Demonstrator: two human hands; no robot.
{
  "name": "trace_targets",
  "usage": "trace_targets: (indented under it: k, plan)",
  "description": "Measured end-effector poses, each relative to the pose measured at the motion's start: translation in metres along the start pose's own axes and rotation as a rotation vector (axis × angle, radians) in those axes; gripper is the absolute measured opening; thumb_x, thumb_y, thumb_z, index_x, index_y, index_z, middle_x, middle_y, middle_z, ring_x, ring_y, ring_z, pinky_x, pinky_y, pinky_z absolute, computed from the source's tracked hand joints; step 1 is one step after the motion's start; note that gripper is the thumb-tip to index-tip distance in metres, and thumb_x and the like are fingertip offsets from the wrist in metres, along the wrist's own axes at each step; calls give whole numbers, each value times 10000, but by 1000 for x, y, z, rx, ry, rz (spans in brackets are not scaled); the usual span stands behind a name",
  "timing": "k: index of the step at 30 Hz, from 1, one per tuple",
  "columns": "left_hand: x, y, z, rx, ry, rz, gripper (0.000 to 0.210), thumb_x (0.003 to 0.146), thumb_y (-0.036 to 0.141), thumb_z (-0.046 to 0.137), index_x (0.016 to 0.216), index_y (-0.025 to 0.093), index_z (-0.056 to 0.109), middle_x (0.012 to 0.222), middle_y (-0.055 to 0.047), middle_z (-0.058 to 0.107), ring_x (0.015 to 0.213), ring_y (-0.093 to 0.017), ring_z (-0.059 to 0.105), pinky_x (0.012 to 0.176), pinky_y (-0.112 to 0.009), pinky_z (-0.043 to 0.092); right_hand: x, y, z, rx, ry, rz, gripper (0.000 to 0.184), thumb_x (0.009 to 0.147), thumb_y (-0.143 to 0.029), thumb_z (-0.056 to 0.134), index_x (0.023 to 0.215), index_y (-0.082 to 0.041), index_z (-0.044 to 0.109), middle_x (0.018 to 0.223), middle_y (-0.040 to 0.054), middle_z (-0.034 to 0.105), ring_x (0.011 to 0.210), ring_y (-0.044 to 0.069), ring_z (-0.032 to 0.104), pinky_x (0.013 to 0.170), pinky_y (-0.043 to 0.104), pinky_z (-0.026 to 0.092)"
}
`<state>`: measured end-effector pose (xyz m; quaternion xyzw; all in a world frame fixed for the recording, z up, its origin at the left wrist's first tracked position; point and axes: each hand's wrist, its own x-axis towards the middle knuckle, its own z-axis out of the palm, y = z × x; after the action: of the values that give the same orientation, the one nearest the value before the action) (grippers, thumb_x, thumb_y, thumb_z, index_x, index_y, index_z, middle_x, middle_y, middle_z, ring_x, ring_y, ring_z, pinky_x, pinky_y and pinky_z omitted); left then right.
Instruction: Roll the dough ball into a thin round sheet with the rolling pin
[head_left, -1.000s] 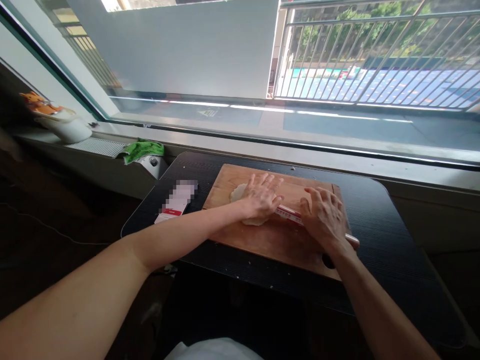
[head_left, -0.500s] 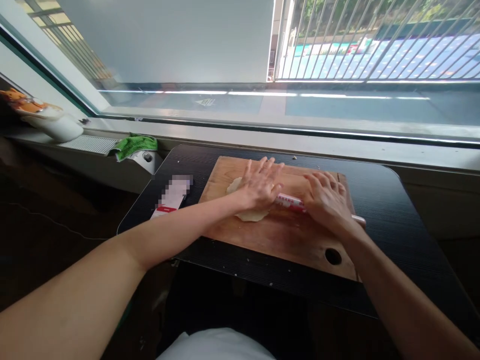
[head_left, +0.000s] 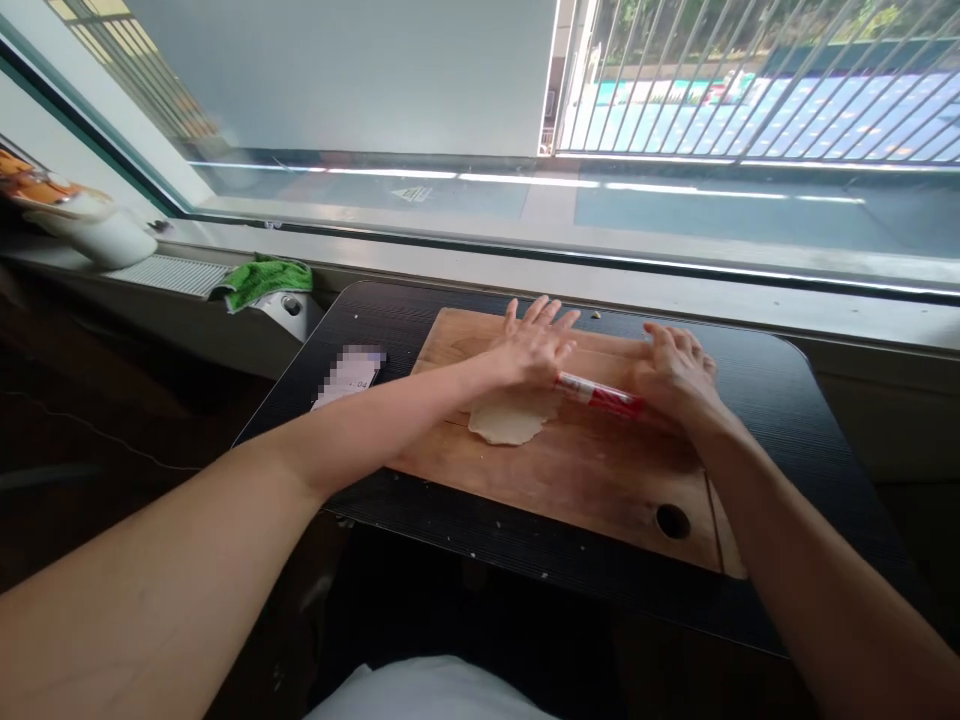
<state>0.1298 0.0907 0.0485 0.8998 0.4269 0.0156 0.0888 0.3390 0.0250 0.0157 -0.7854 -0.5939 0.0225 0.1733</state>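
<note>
A thin, flattened sheet of dough [head_left: 510,422] lies on the wooden cutting board [head_left: 559,490]. Across its far side runs a slim rolling pin [head_left: 600,394] with a red-and-white printed surface. My left hand [head_left: 534,342] rests palm down on the pin's left part, fingers spread and stretched forward, above the dough. Farther right, my right hand [head_left: 675,370] presses its palm over the pin's other part, fingers extended and slightly blurred. Both ends of the pin are hidden by my hands.
The board sits on a black table [head_left: 757,400] with small crumbs. A phone-like object [head_left: 351,375], partly pixelated, lies left of the board. A green cloth [head_left: 266,282] and a white pot [head_left: 112,237] are on the sill by the window.
Both hands have moved forward and the right one also to the right, with the pin rolled away from me. More of the dough's near part shows. The view has shifted slightly.
</note>
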Motion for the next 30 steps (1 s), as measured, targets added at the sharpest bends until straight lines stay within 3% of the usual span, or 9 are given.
trace_targets:
  k: [2, 4, 8, 10, 15, 17, 21, 24, 30]
  plan:
    - [21, -2, -6, -10, -18, -52, 613, 1027, 384, 271, 1607, 187, 246, 1694, -100, 217, 1573, -274, 134, 1254, -603, 97, 21, 1, 2, 7, 20, 67, 610, 847, -257, 413, 1442, -172, 522, 1485, 194, 510, 1420, 397, 375, 1130, 669, 294]
    - [20, -3, -8, -13, -30, -48, 611, 1029, 387, 257, 1609, 193, 240, 1696, -90, 212, 1575, -265, 127, 1255, -596, 101, 18, 0, 1, 6, 24, 73, 591, 861, -269, 413, 1433, -177, 530, 1465, 195, 529, 1415, 399, 381, 1126, 680, 297]
    - [-28, 0, 0, 0, -50, 91, 587, 1022, 430, 291, 1580, 253, 327, 1667, -61, 308, 1561, -278, 182, 1257, -589, 101, -36, -7, -2, 2, 22, -106, 532, 942, -329, 350, 1432, -209, 521, 1456, 144, 553, 1435, 334, 385, 1159, 577, 323]
    - [-38, 1, 2, 9, -32, 112, 575, 1016, 434, 311, 1563, 268, 365, 1653, -55, 342, 1551, -292, 207, 1256, -589, 98, -47, -9, -4, -12, 35, -168, 529, 967, -369, 329, 1442, -222, 508, 1489, 124, 528, 1472, 330, 334, 1177, 574, 288]
    - [18, -3, -6, -4, -72, -34, 611, 1023, 427, 260, 1590, 203, 297, 1672, -85, 289, 1560, -296, 174, 1245, -613, 129, 6, -9, -6, -12, -84, 72, 596, 963, -421, 305, 1471, -164, 483, 1552, 178, 456, 1486, 389, 290, 1171, 635, 242]
    - [30, -4, -9, -16, -95, -61, 620, 1025, 410, 239, 1597, 174, 271, 1673, -96, 283, 1563, -290, 163, 1245, -612, 139, 14, -9, -6, -16, -103, 113, 606, 964, -422, 306, 1466, -135, 486, 1553, 195, 453, 1487, 395, 289, 1174, 639, 238]
    - [-12, -5, -5, -8, -119, 72, 610, 1022, 428, 250, 1585, 202, 314, 1664, -71, 312, 1551, -271, 205, 1253, -571, 151, -35, -14, -6, 11, -69, -67, 543, 991, -429, 281, 1418, -204, 529, 1491, 146, 534, 1440, 339, 387, 1162, 577, 320]
    - [-36, -4, -3, -1, -55, 119, 587, 1021, 428, 268, 1565, 227, 362, 1645, -60, 356, 1537, -260, 241, 1258, -553, 141, -60, -18, -9, -38, -4, -225, 518, 996, -411, 302, 1421, -216, 525, 1491, 132, 529, 1471, 324, 340, 1182, 553, 293]
    - [27, -6, -9, -9, -61, -56, 613, 1025, 409, 270, 1597, 189, 271, 1684, -94, 253, 1566, -274, 156, 1251, -597, 118, -1, -10, -10, -60, 155, -64, 501, 989, -367, 335, 1410, -186, 537, 1453, 181, 540, 1465, 381, 318, 1152, 633, 265]
